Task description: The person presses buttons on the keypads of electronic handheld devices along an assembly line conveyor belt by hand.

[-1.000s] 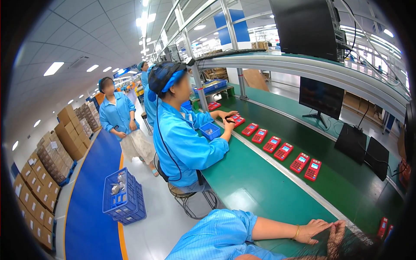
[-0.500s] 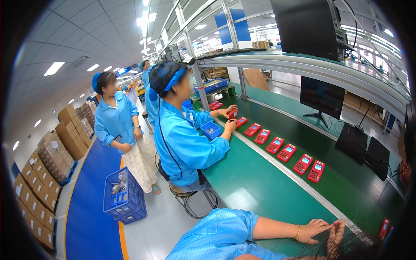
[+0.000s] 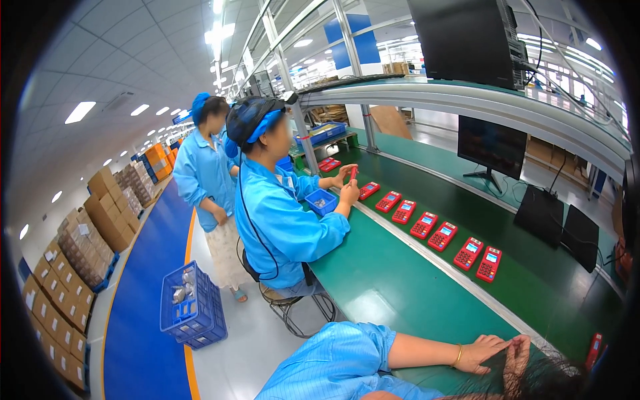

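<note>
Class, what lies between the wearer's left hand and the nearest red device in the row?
In the head view, left hand to red device: green tabletop, a pale metal rail, then darker green surface.

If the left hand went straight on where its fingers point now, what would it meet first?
The left hand would probably meet the right hand first, though they may already touch; depth is unclear.
</note>
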### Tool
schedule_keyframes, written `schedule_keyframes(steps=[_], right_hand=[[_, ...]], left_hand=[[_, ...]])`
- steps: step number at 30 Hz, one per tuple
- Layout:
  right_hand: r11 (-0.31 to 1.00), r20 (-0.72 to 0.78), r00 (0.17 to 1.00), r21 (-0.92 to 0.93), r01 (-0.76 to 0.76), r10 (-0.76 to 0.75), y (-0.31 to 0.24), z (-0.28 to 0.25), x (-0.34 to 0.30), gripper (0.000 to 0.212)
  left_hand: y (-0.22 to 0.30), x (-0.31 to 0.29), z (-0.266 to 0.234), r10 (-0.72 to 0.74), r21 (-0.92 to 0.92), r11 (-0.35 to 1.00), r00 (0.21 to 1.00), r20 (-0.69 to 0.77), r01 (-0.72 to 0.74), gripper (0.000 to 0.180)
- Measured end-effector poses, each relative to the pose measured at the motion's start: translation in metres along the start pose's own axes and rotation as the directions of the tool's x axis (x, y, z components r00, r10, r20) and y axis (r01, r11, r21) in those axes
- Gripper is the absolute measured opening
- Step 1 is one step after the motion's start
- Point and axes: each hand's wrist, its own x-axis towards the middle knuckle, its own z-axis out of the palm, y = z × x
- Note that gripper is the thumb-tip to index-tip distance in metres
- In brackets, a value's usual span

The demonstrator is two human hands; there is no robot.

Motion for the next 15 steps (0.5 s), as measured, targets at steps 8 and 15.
schedule_keyframes(steps=[8,15], right_hand=[[0.992,-0.051,0.998,-0.120,-0.030,0.024,-0.001,0.004,0.001,0.018],[0.996,-0.039,0.997,-0.061,-0.067,0.065,-0.009,0.007,0.001,0.016]], left_hand=[[-0.002,-0.003,-0.003,0.017,0.033,0.999,1.000,0.005,-0.017,0.100],[-0.010,-0.005,0.000,0.055,0.027,0.998,0.997,-0.045,-0.054,0.097]])
